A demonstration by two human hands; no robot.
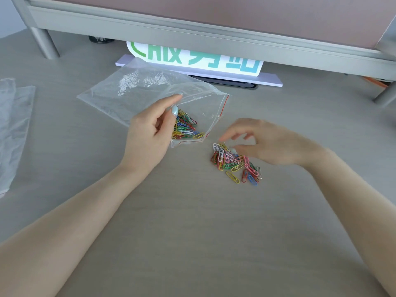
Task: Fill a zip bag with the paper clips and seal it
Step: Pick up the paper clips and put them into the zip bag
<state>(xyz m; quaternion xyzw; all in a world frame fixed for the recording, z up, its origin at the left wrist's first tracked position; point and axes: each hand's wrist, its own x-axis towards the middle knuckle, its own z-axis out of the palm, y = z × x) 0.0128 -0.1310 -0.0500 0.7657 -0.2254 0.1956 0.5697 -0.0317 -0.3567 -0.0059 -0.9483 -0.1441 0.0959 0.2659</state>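
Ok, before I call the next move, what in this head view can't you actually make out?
- Right hand: motion-blurred, so whether its fingers pinch any paper clips is unclear.
- Zip bag: the left hand covers part of the mouth.
- Sign: top hidden behind the partition rail.
- Plastic sheet: cut by the left edge.

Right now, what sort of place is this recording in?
Probably an office desk: a grey desk under a partition frame, a printed sign leaning behind it, and loose paper clips beside a zip bag.

Grey wood-grain bench (192, 232) evenly lit. Grey metal-framed partition (192, 33) with pinkish panel is raised on round legs (44, 42) behind.
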